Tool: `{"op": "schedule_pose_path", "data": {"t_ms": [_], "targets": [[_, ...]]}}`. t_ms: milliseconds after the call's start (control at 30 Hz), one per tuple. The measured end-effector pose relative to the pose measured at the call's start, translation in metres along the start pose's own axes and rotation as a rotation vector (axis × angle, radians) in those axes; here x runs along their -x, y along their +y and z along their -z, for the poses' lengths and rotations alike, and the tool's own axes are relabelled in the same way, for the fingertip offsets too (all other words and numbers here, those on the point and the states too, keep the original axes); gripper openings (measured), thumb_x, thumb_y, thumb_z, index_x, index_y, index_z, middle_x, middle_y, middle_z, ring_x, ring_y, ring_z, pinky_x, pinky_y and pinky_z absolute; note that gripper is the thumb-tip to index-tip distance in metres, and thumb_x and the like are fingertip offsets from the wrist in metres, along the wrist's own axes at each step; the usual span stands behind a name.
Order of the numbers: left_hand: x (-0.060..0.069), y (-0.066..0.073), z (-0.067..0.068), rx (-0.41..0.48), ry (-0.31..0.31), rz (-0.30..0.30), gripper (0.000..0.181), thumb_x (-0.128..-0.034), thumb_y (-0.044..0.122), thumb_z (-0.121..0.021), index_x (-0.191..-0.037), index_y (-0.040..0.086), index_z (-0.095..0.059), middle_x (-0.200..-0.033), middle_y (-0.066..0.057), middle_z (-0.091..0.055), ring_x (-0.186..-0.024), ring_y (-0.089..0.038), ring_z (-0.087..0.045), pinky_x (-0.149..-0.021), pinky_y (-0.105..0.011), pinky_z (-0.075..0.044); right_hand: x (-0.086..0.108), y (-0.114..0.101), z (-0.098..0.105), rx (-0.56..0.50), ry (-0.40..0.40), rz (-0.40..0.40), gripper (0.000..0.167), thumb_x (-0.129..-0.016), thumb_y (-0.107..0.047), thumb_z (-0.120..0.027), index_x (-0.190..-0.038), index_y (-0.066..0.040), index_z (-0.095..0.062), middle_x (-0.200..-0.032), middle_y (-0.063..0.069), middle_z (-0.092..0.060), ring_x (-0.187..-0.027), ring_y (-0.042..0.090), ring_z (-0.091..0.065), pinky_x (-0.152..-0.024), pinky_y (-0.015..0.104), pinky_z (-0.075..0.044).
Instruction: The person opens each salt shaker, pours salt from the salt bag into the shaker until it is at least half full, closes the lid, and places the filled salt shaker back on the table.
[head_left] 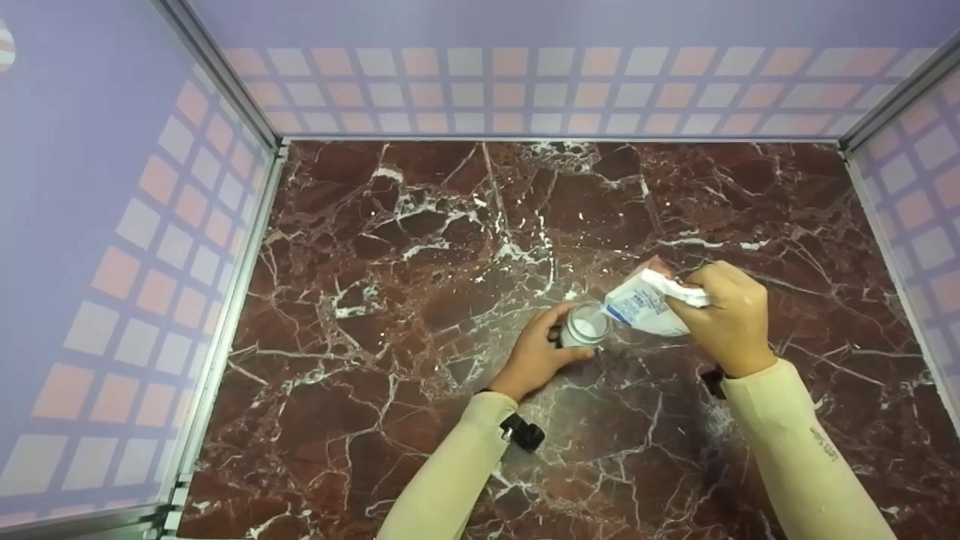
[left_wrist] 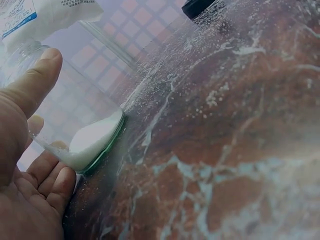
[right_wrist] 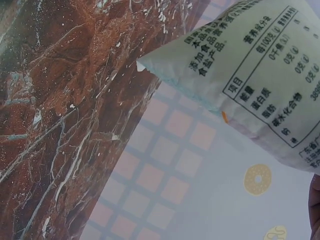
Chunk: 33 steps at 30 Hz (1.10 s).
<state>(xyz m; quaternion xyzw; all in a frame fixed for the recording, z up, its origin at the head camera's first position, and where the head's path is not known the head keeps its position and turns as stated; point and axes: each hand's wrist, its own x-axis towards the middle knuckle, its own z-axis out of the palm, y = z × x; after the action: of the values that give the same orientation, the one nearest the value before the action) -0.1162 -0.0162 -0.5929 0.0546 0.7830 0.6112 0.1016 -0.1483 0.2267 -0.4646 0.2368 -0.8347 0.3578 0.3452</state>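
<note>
A clear glass jar stands on the table, with white grains in its bottom. The left hand grips it round the side, thumb on the near side; in the left wrist view the left hand has its thumb near the jar's neck. To the right, the right hand pinches a white printed bag by its upper edge. The bag is tilted, its lower left corner beside the jar's mouth. The right wrist view shows the bag's printed side, with part of the right hand at the edge.
The dark red marbled table has pale veins, and white grains lie scattered on it near the jar. Walls with a checked pattern stand at the back and both sides, joined by metal rails. A black wrist mount sits on the left sleeve.
</note>
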Motion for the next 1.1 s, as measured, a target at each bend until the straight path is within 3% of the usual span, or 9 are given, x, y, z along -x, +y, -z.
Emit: {"op": "schedule_pose_path", "data": {"t_ms": [300, 667, 1100], "targets": [[-0.0004, 0.0001, -0.002, -0.002, -0.013, 0.001, 0.082, -0.0767, 0.029, -0.092, -0.149, 0.023, -0.055, -0.13, 0.003, -0.06, -0.112, -0.011, -0.056, -0.098, -0.03, -0.049, 0.0024, -0.0013, 0.0034, 0.009, 0.023, 0.006, 0.017, -0.076, -0.002, -0.073, -0.066, -0.004, -0.059, -0.061, 0.008, -0.055, -0.055, 0.02, -0.043, -0.055, 0.029, -0.034], [-0.0016, 0.002, -0.0005, 0.001, -0.01, 0.015, 0.084, -0.074, 0.037, -0.091, -0.149, 0.028, -0.055, -0.13, 0.004, -0.059, -0.111, -0.011, -0.056, -0.098, -0.031, -0.049, 0.0003, 0.0008, 0.0003, 0.028, 0.041, 0.034, 0.02, -0.073, -0.003, -0.077, -0.064, -0.003, -0.058, -0.06, 0.01, -0.054, -0.053, 0.023, -0.043, -0.055, 0.032, -0.033], [-0.0017, 0.0027, 0.0001, 0.006, 0.001, -0.004, 0.08, -0.0757, 0.029, -0.092, -0.148, 0.026, -0.056, -0.128, 0.002, -0.058, -0.109, -0.012, -0.056, -0.097, -0.031, -0.049, -0.0032, 0.0029, 0.0041, 0.058, 0.021, 0.048, 0.02, -0.075, -0.006, -0.074, -0.064, -0.004, -0.058, -0.06, 0.01, -0.054, -0.055, 0.018, -0.04, -0.053, 0.031, -0.031]]}}
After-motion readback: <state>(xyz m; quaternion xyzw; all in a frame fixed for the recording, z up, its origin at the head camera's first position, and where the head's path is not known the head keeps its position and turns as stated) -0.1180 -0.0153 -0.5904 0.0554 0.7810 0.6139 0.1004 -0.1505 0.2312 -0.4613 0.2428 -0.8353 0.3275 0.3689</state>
